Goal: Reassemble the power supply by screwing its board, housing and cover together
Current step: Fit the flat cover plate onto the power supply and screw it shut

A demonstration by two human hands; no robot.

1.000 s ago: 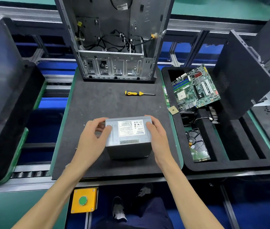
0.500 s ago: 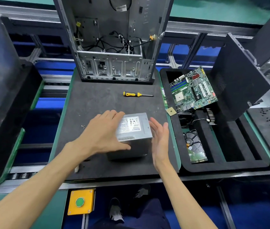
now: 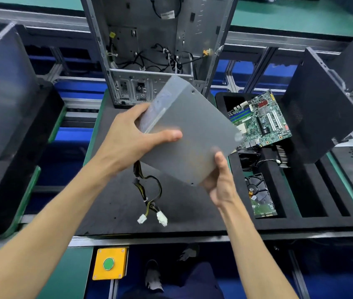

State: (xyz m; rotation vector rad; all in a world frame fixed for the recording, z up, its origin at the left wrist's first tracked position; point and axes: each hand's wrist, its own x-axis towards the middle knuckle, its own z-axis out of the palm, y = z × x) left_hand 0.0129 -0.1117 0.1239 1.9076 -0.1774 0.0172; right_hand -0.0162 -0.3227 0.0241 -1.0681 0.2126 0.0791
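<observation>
The grey metal power supply (image 3: 195,128) is lifted off the black foam mat (image 3: 115,203) and tilted, its plain flat side facing me. My left hand (image 3: 132,137) grips its left edge, thumb across the flat face. My right hand (image 3: 221,180) holds the lower right corner from below, thumb up on the face. A bundle of yellow and black cables (image 3: 149,190) with white connectors hangs from under the unit down to the mat. The yellow screwdriver seen before is hidden behind the unit.
An open computer case (image 3: 156,50) stands at the back of the mat. A foam tray (image 3: 301,212) on the right holds a motherboard (image 3: 262,119), a hard drive (image 3: 259,195) and a fan. A dark panel (image 3: 320,104) leans at right. Yellow button box (image 3: 109,263) below.
The power supply went from resting on the mat to being raised and turned over in both hands. Its cables now hang into view. My head view has moved closer.
</observation>
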